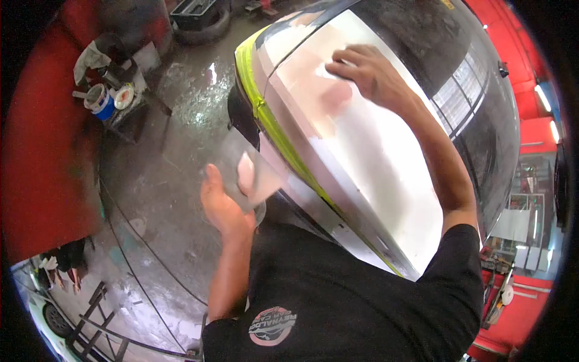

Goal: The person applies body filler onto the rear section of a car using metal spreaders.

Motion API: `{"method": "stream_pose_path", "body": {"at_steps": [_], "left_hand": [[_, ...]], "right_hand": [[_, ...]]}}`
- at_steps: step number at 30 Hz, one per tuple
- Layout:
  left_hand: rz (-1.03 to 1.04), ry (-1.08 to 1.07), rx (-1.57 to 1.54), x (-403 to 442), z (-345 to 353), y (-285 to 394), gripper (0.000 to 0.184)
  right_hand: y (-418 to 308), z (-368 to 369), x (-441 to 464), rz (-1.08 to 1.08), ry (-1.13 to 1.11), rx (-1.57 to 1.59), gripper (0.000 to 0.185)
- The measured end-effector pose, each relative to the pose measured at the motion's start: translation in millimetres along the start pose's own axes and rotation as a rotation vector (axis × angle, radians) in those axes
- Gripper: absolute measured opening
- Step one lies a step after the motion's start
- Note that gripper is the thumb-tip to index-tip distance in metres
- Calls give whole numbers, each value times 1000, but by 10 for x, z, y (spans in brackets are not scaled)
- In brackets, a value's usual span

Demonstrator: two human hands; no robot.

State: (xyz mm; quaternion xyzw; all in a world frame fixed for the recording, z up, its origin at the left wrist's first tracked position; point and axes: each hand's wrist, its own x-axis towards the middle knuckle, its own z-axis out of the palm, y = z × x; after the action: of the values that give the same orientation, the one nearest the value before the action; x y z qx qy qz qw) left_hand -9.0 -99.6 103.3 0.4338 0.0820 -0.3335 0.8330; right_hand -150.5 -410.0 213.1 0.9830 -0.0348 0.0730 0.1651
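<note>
The left hand grasps a translucent sheet beside the taped edge of the white panel, presumably so its pink paste lies within easy reach. The right hand curls over the panel's upper end; whether it grips anything, I cannot tell

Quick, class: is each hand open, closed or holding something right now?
Left hand: holding a translucent flat sheet bearing pink paste.
Right hand: curled over the broad white car panel; whether it holds anything cannot be told.
</note>
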Motion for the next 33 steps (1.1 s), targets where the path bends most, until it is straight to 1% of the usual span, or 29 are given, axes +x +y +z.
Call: {"method": "stream_pose_path", "body": {"at_steps": [2,5,6,9,15,18,21,24,27,30,33], "left_hand": [[-69,-43,10,-44,-129,-181,42],[-160,-43,66,-116,-328,-310,42],[-171,-10,58,-110,-407,-359,42],[-160,2,80,-128,-617,-390,43],[-182,99,94,-125,-809,-394,45],[-171,83,108,-103,-916,-457,46],[-180,98,130,-85,-944,-471,47],[-189,108,86,-95,-897,-376,48],[-176,133,83,-65,-951,-349,42],[-175,167,97,-47,-953,-344,42],[-154,104,104,-51,-976,-363,42]], "right_hand": [[243,245,169,14,-1,5,38],[439,500,363,-10,-24,-13,37],[457,545,405,9,-35,-39,37],[510,653,464,-28,-12,8,38],[517,737,516,-20,-36,-58,37],[509,723,527,-16,-43,-24,38],[488,692,481,8,-74,32,39],[527,724,371,-5,-42,-41,40],[524,557,426,28,-58,-55,43],[493,617,503,28,-59,-46,42],[480,635,533,4,-29,9,37]]}}
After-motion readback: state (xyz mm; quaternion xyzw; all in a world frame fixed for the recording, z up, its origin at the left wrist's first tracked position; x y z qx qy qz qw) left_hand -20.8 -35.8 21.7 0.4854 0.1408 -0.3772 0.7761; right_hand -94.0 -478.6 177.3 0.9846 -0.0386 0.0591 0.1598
